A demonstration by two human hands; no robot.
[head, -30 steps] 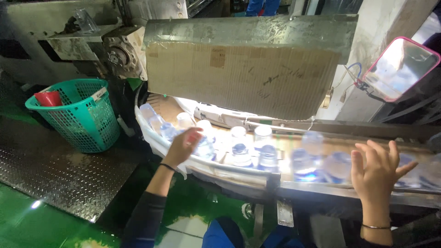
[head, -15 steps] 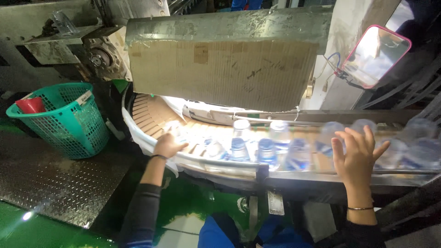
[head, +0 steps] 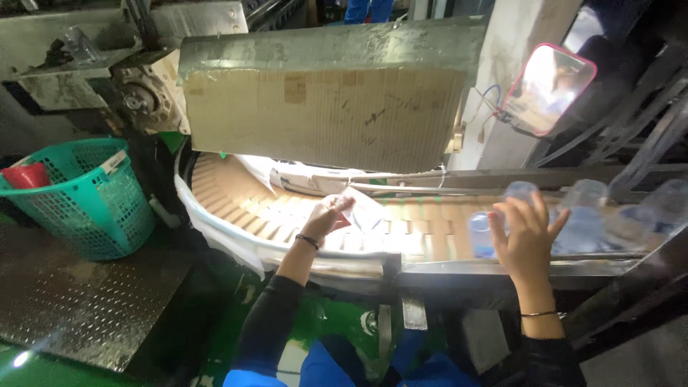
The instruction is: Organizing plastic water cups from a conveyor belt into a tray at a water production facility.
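Your tan slatted conveyor belt [head: 236, 197] curves under the cardboard-faced metal hood [head: 330, 93]; a green plastic basket [head: 86, 193] stands well off its left end. Your left hand [head: 326, 215] is closed on a clear plastic bottle [head: 362, 211], tilted, long axis across the belt's middle. Your right hand [head: 527, 233], fingers spread and holding nothing, touches upright clear bottles [head: 580, 215] at the belt's right edge.

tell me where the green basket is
In the head view the green basket sits at far left, beside the curved conveyor, a red cup inside it.
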